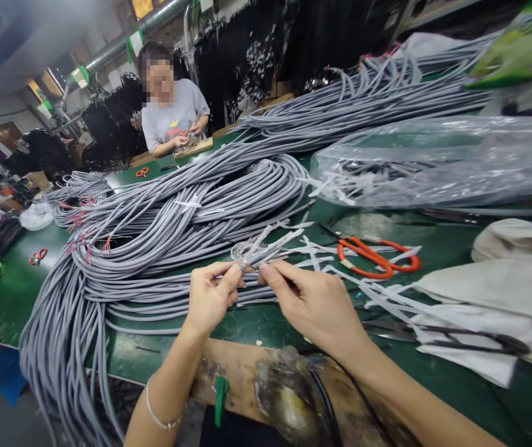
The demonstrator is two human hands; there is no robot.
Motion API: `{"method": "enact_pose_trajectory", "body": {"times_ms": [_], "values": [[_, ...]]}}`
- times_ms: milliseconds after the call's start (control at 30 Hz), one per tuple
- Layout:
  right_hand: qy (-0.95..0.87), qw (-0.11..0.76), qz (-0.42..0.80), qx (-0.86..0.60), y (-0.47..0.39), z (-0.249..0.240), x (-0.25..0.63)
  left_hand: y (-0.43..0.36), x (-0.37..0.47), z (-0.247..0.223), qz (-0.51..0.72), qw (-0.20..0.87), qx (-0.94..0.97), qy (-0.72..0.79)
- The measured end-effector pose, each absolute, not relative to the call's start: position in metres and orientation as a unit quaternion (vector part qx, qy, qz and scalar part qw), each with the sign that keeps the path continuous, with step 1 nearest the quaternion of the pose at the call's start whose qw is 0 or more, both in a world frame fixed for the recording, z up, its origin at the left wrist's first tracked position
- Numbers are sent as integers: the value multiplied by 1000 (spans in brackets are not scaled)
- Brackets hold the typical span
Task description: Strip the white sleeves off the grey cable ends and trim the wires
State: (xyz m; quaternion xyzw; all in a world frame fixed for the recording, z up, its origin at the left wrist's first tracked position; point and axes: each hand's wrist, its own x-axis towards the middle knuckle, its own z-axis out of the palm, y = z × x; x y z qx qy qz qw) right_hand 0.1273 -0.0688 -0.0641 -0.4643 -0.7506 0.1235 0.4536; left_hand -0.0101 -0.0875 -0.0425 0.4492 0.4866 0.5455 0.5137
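Observation:
My left hand point(214, 293) and my right hand point(315, 304) are close together over the green table point(251, 323). Thumb and forefinger of each are pinched, with the fingertips nearly meeting. What they grip is thin and mostly hidden by the fingers; I cannot make it out. Right behind the fingertips lies a tangle of whitish strips and thin strands point(266, 247). Beyond and to the left spread long grey cables point(154, 248), some with bare red wire ends. Orange-handled scissors point(372, 256) lie on white strips to the right of my right hand.
A stained wooden board point(228, 366) with a dark-stained lump point(288, 397) is in front of me. On the right are black-handled scissors point(470, 338), pale cloth point(498, 279) and a clear plastic bag point(447, 164). A co-worker point(177, 112) handles something across the table.

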Motion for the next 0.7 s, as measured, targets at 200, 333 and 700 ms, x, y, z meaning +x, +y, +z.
{"method": "enact_pose_trajectory", "body": {"times_ms": [200, 333, 700], "values": [[-734, 463, 220, -446, -69, -64, 128, -88, -10, -42, 540, 506, 455, 496], [-722, 470, 249, -443, -70, -65, 127, -87, -10, -45, 536, 493, 464, 504], [-686, 531, 307, -393, -68, -65, 123, -94, 2, -57, 526, 228, 615, 541]]}}
